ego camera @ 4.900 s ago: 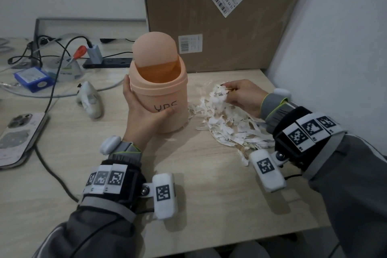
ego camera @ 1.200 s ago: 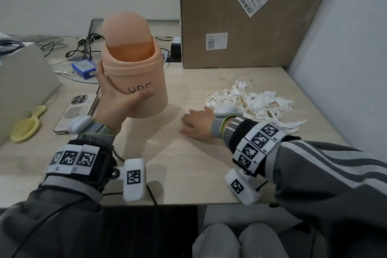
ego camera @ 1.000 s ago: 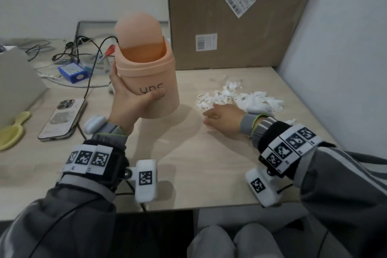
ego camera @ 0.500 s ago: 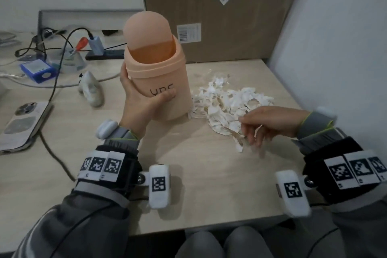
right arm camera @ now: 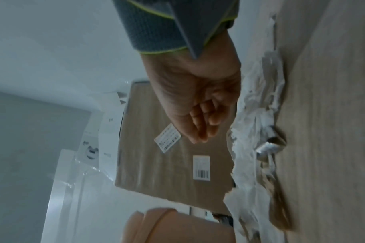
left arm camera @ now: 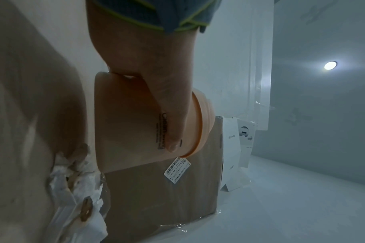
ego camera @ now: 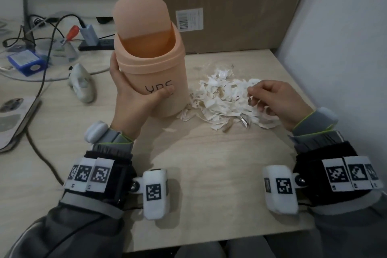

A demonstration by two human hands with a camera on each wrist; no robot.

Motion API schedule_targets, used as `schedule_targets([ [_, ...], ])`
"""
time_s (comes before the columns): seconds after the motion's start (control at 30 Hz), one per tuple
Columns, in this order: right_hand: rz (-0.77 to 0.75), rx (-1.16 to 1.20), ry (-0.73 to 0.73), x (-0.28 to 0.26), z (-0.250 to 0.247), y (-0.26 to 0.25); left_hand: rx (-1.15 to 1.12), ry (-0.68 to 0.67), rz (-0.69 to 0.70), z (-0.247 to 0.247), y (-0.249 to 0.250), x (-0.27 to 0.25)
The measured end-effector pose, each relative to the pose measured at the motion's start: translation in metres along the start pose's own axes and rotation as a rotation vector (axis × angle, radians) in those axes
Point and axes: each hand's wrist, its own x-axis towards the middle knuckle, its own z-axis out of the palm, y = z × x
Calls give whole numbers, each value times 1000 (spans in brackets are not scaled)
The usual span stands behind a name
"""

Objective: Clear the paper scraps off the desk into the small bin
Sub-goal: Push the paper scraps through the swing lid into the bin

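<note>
A small peach bin [ego camera: 155,81] with a raised swing lid stands on the wooden desk [ego camera: 209,163]. My left hand [ego camera: 134,102] grips its side, thumb across the printed letters. In the left wrist view the left hand [left arm camera: 156,82] wraps round the bin [left arm camera: 125,131]. A heap of white paper scraps [ego camera: 219,100] lies just right of the bin, touching its base. My right hand [ego camera: 274,98] hovers over the heap's right side, fingers loosely curled. The right wrist view shows the right hand [right arm camera: 198,106] with nothing in it, beside the scraps [right arm camera: 258,115].
A big cardboard box [ego camera: 219,6] stands behind the bin and scraps. A white wall [ego camera: 345,48] closes the right side. To the left lie a white device [ego camera: 81,86], a phone [ego camera: 12,117], a blue box [ego camera: 25,63] and black cables [ego camera: 48,52].
My right hand has swept from flat on the desk left of the scraps to above the heap's right side. The scraps now lie bunched against the bin. My left hand still grips the bin.
</note>
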Motion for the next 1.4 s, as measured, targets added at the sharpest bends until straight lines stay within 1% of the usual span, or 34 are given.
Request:
schedule_targets([
  [0.03, -15, -18, 55, 0, -4, 3, 5, 2, 0, 0, -1, 1],
  [0.1, -47, -112, 73, -2, -7, 9, 14, 8, 6, -1, -2, 1],
  [0.3, -65, -650, -141, -6, -8, 11, 61, -2, 21, 0, -2, 1],
  [0.4, -88, -752, -169, -4, -3, 14, 70, -10, 20, 1, -2, 1],
  [0.53, -158, -816, -145, 3, 1, 23, 87, -21, 18, 3, -1, -1],
  [0.67, -225, -705, -46, 5, 0, 25, 96, -36, 23, 6, 1, -3],
  [0.83, -253, -512, 109, 5, 0, 25, 126, -65, 35, 11, 4, -5],
  [0.9, -248, -435, 150, 6, 1, 25, 126, -73, 35, 11, 5, -6],
  [0.97, -227, -337, 164, 8, 1, 27, 124, -75, 25, 12, 5, -6],
  [1.03, -195, -227, 148, 7, 2, 26, 127, -75, 17, 11, 5, -8],
  [1.13, -165, -219, 127, 6, 2, 24, 129, -77, -1, 12, 5, -8],
  [1.3, -115, -52, 173, 0, 6, 20, 125, -83, 3, 13, 3, -8],
  [1.4, -106, 18, 170, -3, 6, 18, 114, -88, 6, 14, 3, -8],
])
